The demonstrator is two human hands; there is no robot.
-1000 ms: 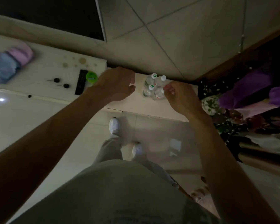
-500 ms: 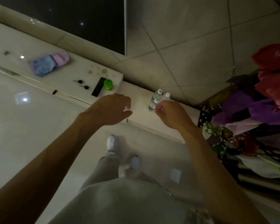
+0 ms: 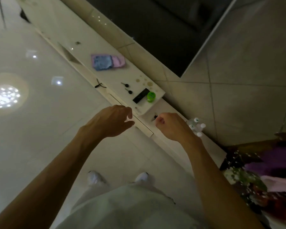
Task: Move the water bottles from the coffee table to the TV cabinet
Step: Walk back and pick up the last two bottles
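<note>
Over the white TV cabinet (image 3: 112, 76) our left hand (image 3: 111, 121) hovers empty, fingers loosely spread. Our right hand (image 3: 172, 126) is curled on nothing. Half a second ago it touched the water bottles (image 3: 196, 125); now it sits at their nine o'clock. They stand clustered, clear with white caps, on the cabinet's lower step.

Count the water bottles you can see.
3 water bottles, clustered on the TV cabinet by the right hand: caps far, right, near. More may hide behind it.
</note>
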